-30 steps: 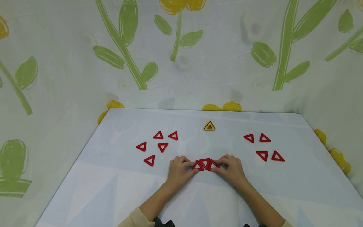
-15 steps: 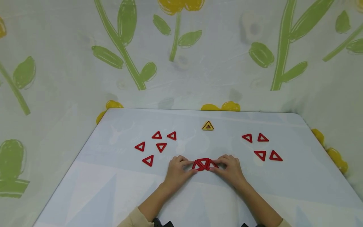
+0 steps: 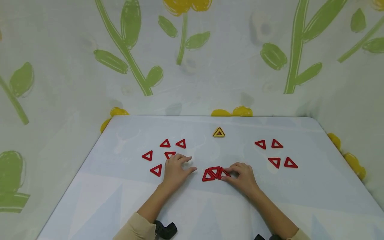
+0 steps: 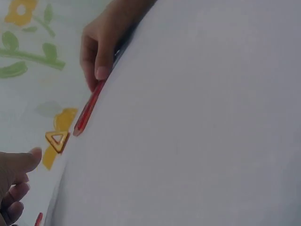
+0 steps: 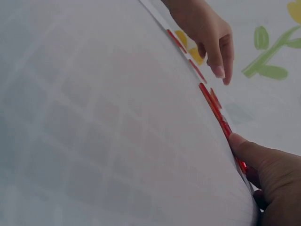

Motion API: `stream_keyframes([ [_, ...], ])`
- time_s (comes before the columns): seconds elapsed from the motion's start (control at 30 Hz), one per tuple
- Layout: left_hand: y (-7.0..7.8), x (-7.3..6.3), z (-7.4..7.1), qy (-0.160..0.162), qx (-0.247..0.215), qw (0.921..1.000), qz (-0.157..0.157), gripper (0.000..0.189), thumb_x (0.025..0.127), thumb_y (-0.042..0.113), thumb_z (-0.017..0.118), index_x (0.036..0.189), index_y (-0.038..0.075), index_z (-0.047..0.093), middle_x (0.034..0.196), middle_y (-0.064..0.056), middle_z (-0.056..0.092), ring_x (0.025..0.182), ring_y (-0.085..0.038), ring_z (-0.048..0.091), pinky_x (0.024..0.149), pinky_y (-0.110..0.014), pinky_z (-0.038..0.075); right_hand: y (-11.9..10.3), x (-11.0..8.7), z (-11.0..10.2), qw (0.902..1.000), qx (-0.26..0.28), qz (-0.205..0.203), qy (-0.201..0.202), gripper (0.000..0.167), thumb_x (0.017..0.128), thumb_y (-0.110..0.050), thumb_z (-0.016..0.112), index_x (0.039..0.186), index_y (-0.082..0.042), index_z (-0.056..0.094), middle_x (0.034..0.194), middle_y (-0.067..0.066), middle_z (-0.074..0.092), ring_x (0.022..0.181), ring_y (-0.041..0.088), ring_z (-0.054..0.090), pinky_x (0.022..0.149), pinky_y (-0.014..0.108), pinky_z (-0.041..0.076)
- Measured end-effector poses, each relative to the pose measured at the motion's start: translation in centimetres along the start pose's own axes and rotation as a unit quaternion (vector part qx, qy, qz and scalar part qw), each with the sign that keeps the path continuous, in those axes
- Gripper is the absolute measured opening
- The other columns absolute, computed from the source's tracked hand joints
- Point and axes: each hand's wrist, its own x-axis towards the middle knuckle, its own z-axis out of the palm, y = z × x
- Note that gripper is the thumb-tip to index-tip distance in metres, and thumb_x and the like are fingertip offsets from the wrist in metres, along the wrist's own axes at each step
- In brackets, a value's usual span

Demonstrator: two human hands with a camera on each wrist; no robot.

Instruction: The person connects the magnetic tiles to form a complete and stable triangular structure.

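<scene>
Three red hollow triangle tiles lie side by side in a row at the middle of the table: a left tile (image 3: 208, 175), a middle tile (image 3: 214, 171) pointing toward the person, and a right tile (image 3: 223, 173). My right hand (image 3: 242, 178) pinches the right tile between thumb and fingers; in the right wrist view the thumb (image 5: 241, 143) presses its edge. Off to the left of the row, my left hand (image 3: 176, 171) hovers with thumb and fingers apart, holding nothing. It partly covers a loose red triangle tile (image 3: 169, 154) behind it.
Several more red triangle tiles (image 3: 147, 155) lie scattered on the left, and another group (image 3: 277, 144) lies on the right. A yellow triangle piece (image 3: 219, 132) sits near the back edge of the white table (image 3: 192, 213). Flower-patterned cloth hangs behind.
My left hand has let go of the left tile and moved left, its fingers spreading. The right hand keeps its pinch on the right tile, and the row stays together.
</scene>
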Motion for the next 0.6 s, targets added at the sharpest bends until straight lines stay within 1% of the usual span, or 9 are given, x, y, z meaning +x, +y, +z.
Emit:
stream_keyframes([
  [0.1, -0.7, 0.5, -0.6, -0.012, 0.011, 0.9995, -0.027, 0.045, 0.072, 0.034, 0.081, 0.112, 0.015, 0.071, 0.099, -0.003, 0.061, 0.096, -0.023, 0.055, 0.080, -0.041, 0.038, 0.1, 0.0, -0.1, 1.0000, 0.002, -0.003, 0.001, 0.028, 0.067, -0.018, 0.085, 0.092, -0.012, 0.076, 0.083, -0.004, 0.065, 0.084, 0.015, 0.057, 0.077, 0.038, 0.035],
  [0.2, -1.5, 0.7, -1.4, -0.023, 0.019, 0.9976, -0.062, 0.048, 0.073, 0.036, 0.080, 0.115, 0.015, 0.069, 0.105, -0.005, 0.061, 0.102, -0.025, 0.053, 0.086, -0.047, 0.034, 0.1, -0.1, 0.0, 0.9999, 0.001, -0.010, 0.004, 0.028, 0.067, -0.018, 0.085, 0.092, -0.012, 0.076, 0.083, -0.003, 0.065, 0.084, 0.016, 0.057, 0.077, 0.038, 0.035],
  [0.23, -1.8, 0.8, -1.7, -0.028, 0.018, 0.9966, -0.075, 0.049, 0.073, 0.036, 0.080, 0.116, 0.015, 0.069, 0.107, -0.006, 0.061, 0.102, -0.026, 0.053, 0.088, -0.048, 0.032, 0.1, -0.1, 0.0, 0.9999, 0.002, -0.012, 0.006, 0.028, 0.067, -0.018, 0.085, 0.092, -0.012, 0.076, 0.083, -0.003, 0.065, 0.084, 0.016, 0.057, 0.077, 0.038, 0.035],
  [0.33, -2.6, 0.9, -2.6, -0.036, 0.022, 0.9943, -0.098, 0.051, 0.073, 0.036, 0.080, 0.118, 0.015, 0.067, 0.109, -0.006, 0.060, 0.102, -0.027, 0.051, 0.091, -0.051, 0.028, 0.1, -0.1, 0.1, 0.9999, 0.001, -0.013, 0.009, 0.027, 0.067, -0.018, 0.085, 0.092, -0.012, 0.076, 0.083, -0.004, 0.065, 0.083, 0.015, 0.057, 0.077, 0.038, 0.035],
  [0.47, -3.5, 1.1, -3.4, -0.029, 0.027, 0.9920, -0.120, 0.050, 0.074, 0.033, 0.080, 0.117, 0.013, 0.067, 0.110, -0.009, 0.059, 0.104, -0.030, 0.050, 0.089, -0.053, 0.027, 0.3, -0.1, 0.0, 0.9998, 0.003, -0.017, 0.009, 0.026, 0.067, -0.019, 0.085, 0.091, -0.014, 0.076, 0.083, -0.006, 0.065, 0.083, 0.014, 0.056, 0.077, 0.037, 0.034],
  [0.6, -4.2, 1.3, -3.8, -0.019, 0.025, 0.9892, -0.143, 0.051, 0.075, 0.032, 0.079, 0.119, 0.009, 0.066, 0.113, -0.014, 0.057, 0.108, -0.034, 0.050, 0.089, -0.055, 0.026, 0.2, -0.2, -0.1, 0.9997, 0.012, -0.021, 0.007, 0.025, 0.068, -0.020, 0.085, 0.091, -0.015, 0.076, 0.083, -0.008, 0.064, 0.083, 0.014, 0.055, 0.076, 0.036, 0.033],
])
